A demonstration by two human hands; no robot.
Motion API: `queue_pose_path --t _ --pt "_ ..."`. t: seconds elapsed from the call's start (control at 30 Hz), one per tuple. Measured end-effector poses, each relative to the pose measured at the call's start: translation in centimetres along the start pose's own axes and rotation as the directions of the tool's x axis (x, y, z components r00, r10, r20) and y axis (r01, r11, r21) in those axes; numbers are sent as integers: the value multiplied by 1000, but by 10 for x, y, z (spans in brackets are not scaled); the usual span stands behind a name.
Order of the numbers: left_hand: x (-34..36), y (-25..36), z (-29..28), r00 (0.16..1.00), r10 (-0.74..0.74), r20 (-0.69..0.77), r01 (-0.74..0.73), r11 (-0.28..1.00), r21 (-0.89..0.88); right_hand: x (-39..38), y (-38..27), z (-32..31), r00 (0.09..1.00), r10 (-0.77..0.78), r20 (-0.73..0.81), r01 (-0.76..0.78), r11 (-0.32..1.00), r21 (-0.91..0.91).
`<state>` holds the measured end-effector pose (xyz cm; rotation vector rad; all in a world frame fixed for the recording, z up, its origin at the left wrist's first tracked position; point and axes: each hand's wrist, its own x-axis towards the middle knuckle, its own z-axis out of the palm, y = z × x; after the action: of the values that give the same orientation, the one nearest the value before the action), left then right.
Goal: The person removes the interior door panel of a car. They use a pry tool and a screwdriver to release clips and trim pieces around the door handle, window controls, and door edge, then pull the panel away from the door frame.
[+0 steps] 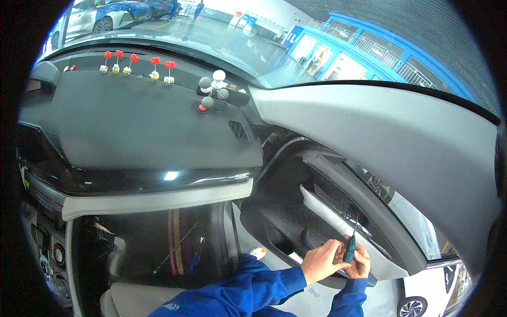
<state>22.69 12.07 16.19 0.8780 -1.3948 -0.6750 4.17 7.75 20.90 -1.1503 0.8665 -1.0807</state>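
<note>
A screwdriver [349,250] with a dark green handle and a thin metal shaft points up and away, in front of the open car door. My right hand [361,261] is closed around its handle from the right, the fingers curled behind it. From the left, my left hand [318,261] is closed at the same handle, its thumb by the butt end. The shaft's tip lies in line with the door's inner handle area [353,214]; whether it touches cannot be made out. Both forearms wear blue sleeves.
In the dark footwell lie a long thin tool [176,249] with a green handle and a blue-handled tool [196,257]. The dashboard [148,116] carries small red-topped figures [154,75] and a ball-shaped ornament [214,90]. A grey pillar [369,121] slants down on the right; a white car [430,290] stands outside.
</note>
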Motion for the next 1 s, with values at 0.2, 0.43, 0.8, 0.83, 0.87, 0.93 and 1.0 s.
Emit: queue_pose_path --t 0.2,0.43,0.8,0.83,0.87,0.93,1.0 --pt "-2 -3 2 1000 0 -11 0 999 33 11 5 -17 997 82 4 -81 996 -27" --pt "-2 -2 4 999 -31 -22 31 999 11 8 -2 -8 987 2 158 -21 993 119" --pt "-5 -3 7 995 48 -92 -48 999 6 48 -22 -20 973 232 -15 -227 961 159" --pt "-6 -3 6 997 3 -80 -5 1000 -24 52 -23 -24 967 248 -56 -241 964 110" --pt "-6 -2 5 996 14 -88 -14 1000 -4 56 -22 -27 968 235 -90 -233 972 41" --pt "-5 0 4 995 27 -98 -27 1000 3 59 -21 -29 952 260 -163 -252 965 65" --pt "-2 3 4 994 39 -104 -42 999 -19 59 -20 -25 941 221 -256 -228 974 1"
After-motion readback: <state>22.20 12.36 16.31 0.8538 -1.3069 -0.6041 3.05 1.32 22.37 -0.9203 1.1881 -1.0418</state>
